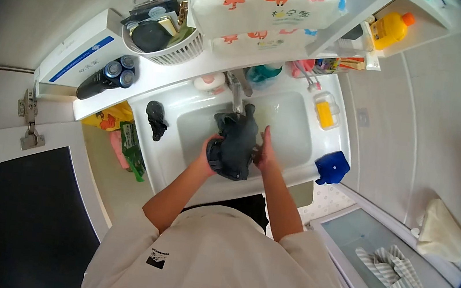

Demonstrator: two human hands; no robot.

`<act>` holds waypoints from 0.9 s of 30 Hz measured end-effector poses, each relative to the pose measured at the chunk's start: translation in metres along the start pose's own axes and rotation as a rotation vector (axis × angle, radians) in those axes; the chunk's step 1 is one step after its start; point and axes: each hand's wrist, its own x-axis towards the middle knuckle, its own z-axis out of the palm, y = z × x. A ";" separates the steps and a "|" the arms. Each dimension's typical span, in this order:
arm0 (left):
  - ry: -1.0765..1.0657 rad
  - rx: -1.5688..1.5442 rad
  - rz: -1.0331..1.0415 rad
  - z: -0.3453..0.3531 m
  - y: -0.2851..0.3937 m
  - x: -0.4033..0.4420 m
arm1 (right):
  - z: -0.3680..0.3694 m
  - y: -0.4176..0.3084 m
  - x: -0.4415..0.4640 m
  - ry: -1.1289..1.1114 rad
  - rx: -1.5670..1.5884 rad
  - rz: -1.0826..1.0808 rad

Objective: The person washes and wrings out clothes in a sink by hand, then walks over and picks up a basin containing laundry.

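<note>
A dark grey wet cloth item (236,145), perhaps a garment, hangs bunched over the white sink (295,135), just below the faucet (236,92). My left hand (209,154) grips its left edge, with part of the fingers hidden behind the fabric. On the other side, my right hand (265,151) has its fingers stretched out, close beside the cloth; whether it touches the fabric is hard to see. A small black wet cloth (156,120) lies on the sink's left rim. Folded blue cloth (332,167) rests on the right front corner.
Behind the sink are a pink-white soap (209,82) and a teal container (263,75). A yellow soap bar (324,114) sits in a dish at right. The shelf holds a white basket (178,54), a shaver (108,76) and tissue packs (247,18). A cabinet door (77,159) stands open at left.
</note>
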 end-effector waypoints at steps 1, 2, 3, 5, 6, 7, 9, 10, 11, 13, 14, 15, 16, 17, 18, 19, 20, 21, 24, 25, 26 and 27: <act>-0.005 0.000 -0.003 -0.003 0.000 0.001 | 0.001 0.007 0.018 -0.237 0.038 -0.005; -0.010 -0.001 -0.003 -0.005 0.002 0.002 | -0.002 0.012 0.032 -0.301 0.019 -0.038; 0.019 0.008 0.022 -0.009 0.005 0.003 | 0.010 0.014 0.025 -0.365 0.001 -0.069; 0.074 0.028 0.070 -0.018 0.011 0.003 | 0.018 0.017 0.023 -0.406 0.011 -0.067; 0.087 0.042 0.083 -0.015 0.017 0.001 | 0.017 0.020 0.033 -0.384 0.038 -0.034; 0.100 0.054 0.096 -0.009 0.023 -0.003 | 0.013 0.024 0.044 -0.361 0.065 -0.001; 0.257 0.228 0.270 -0.002 0.029 0.002 | 0.005 0.031 0.055 -0.323 -0.032 -0.078; 0.400 0.389 0.431 0.000 0.025 0.011 | 0.001 0.034 0.058 -0.303 -0.081 -0.117; 0.545 0.549 0.591 0.000 0.021 0.019 | -0.002 0.039 0.060 -0.313 -0.110 -0.122; 0.501 0.557 0.564 0.032 0.013 0.010 | 0.005 0.043 0.048 -0.333 -0.167 -0.136; 0.477 0.561 0.551 0.045 0.012 0.008 | 0.007 0.043 0.045 -0.349 -0.187 -0.148; 0.451 0.602 0.534 0.047 0.012 0.012 | 0.010 0.043 0.042 -0.366 -0.207 -0.160; 0.424 0.645 0.518 0.047 0.014 0.016 | 0.013 0.043 0.039 -0.384 -0.225 -0.173; 0.398 0.687 0.501 0.047 0.016 0.019 | 0.015 0.042 0.035 -0.382 -0.242 -0.182; 0.379 0.763 0.494 0.039 0.019 0.026 | 0.016 0.040 0.030 -0.380 -0.258 -0.190; 0.357 0.840 0.486 0.030 0.022 0.035 | 0.017 0.037 0.024 -0.376 -0.275 -0.200; 0.335 0.916 0.478 0.021 0.025 0.043 | 0.019 0.035 0.018 -0.370 -0.181 -0.200; 0.392 1.025 0.503 0.026 0.024 0.043 | 0.020 0.034 0.014 -0.364 -0.088 -0.200; 0.529 1.319 0.579 0.037 0.018 0.050 | 0.021 0.029 0.013 -0.343 0.065 -0.247; 0.550 1.395 0.605 0.038 0.017 0.054 | 0.020 0.029 0.014 -0.336 0.095 -0.270; 0.570 1.471 0.631 0.040 0.016 0.058 | 0.021 0.030 0.015 -0.278 0.058 -0.325; 0.614 1.529 0.621 0.047 0.013 0.057 | 0.024 0.033 0.017 -0.220 0.018 -0.381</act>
